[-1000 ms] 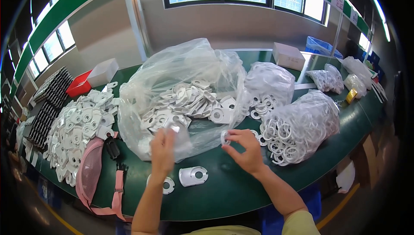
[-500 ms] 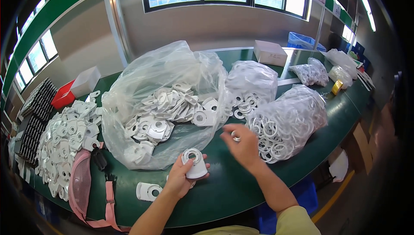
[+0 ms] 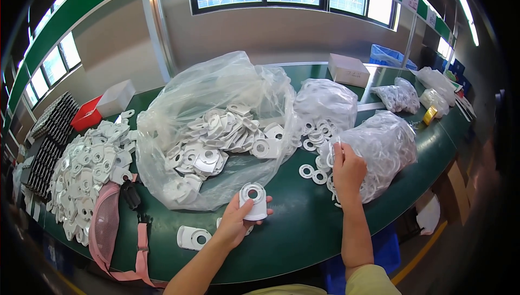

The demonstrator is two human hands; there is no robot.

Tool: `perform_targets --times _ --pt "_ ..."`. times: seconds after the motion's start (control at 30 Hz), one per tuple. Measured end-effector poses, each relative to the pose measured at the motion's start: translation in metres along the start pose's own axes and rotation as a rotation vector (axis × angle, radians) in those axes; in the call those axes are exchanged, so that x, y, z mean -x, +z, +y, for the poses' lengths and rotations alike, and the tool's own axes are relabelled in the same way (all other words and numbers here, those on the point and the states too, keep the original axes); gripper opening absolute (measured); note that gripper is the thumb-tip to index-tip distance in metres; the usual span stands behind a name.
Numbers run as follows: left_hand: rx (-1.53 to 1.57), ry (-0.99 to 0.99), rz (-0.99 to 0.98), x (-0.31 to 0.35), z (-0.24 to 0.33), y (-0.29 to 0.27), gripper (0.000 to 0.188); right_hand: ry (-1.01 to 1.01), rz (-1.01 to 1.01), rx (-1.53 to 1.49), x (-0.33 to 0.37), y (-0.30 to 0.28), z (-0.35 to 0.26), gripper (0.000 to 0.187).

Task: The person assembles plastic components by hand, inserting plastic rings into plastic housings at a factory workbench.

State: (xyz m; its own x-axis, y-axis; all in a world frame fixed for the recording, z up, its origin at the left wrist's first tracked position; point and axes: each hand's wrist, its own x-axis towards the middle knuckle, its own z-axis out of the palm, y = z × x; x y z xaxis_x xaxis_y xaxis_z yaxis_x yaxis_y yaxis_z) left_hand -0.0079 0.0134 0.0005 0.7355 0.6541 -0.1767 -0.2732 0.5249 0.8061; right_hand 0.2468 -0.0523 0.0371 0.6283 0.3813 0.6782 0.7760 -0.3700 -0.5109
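In my left hand [image 3: 237, 220] lies a white plastic plate [image 3: 256, 211], rounded at one end, with a round hole in a ringed collar facing up. My thumb presses on its face. My right hand [image 3: 349, 173] is pinched on a thin white ring [image 3: 335, 144], partly hidden by the fingers, at the mouth of a clear bag of white rings [image 3: 387, 141]. Two loose rings [image 3: 306, 171] rest on the table left of that hand. Another white plate [image 3: 193, 237] lies left of my left forearm, and one more shows partly behind my left hand.
A large open plastic bag [image 3: 162, 132] of white plates fills the middle. To its left are a heap of finished-looking white parts [image 3: 81, 170], a pink strapped pouch [image 3: 104, 219], black stacked trays [image 3: 43, 154] and a red bin [image 3: 86, 113]. Behind the rings stands a cardboard box [image 3: 348, 70].
My right hand has moved right to the ring bag and now pinches a ring there. Two rings now lie beside the bag. My left hand still holds the plate.
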Motion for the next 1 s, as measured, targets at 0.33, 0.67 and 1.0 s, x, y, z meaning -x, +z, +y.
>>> perform_targets --times 0.33,0.67,1.0 --pt "0.051 -0.030 0.073 -0.003 0.001 -0.005 0.034 -0.110 -0.385 -0.052 0.013 -0.008 -0.020 0.040" --pt "-0.032 0.088 0.248 -0.005 -0.011 -0.003 0.043 -0.720 -0.587 -0.459 0.077 0.018 -0.057 0.030" --pt "-0.190 0.030 0.227 0.000 0.004 -0.007 0.044 -0.261 -0.972 -0.767 0.058 0.020 -0.042 0.013"
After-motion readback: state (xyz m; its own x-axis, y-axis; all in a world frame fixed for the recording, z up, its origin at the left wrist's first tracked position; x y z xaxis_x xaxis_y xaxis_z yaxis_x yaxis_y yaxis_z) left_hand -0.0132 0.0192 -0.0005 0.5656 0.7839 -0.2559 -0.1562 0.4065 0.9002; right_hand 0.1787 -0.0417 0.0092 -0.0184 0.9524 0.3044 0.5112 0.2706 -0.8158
